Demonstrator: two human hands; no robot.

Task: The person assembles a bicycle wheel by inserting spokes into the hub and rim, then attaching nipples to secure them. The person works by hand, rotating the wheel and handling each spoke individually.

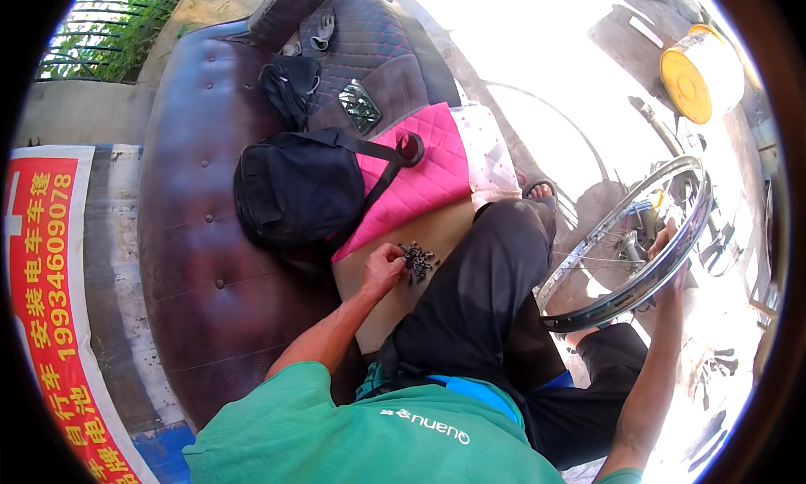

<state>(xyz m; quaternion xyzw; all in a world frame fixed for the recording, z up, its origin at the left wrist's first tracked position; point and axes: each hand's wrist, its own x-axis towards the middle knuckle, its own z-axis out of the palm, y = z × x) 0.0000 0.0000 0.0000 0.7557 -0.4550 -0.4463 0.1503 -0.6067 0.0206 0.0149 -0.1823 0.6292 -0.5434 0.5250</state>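
My left hand (384,266) is at the edge of a small heap of dark metal pieces (417,261) on the tan part of the seat. Its fingers are pinched together, and what lies between them is too small to make out. Out to the right, my right hand (665,242) grips a bicycle wheel rim (617,298) at its right side. The rim is tilted beside my right leg. A few thin spokes show inside it, and part of the hub area is cluttered with other metal parts behind.
A black bag (294,190) lies on the sofa next to a pink quilted cloth (428,152). Beyond it are a phone-like dark glossy panel (360,106) and a smaller black bag (290,89). A yellow-and-white drum (693,81) stands at the far right.
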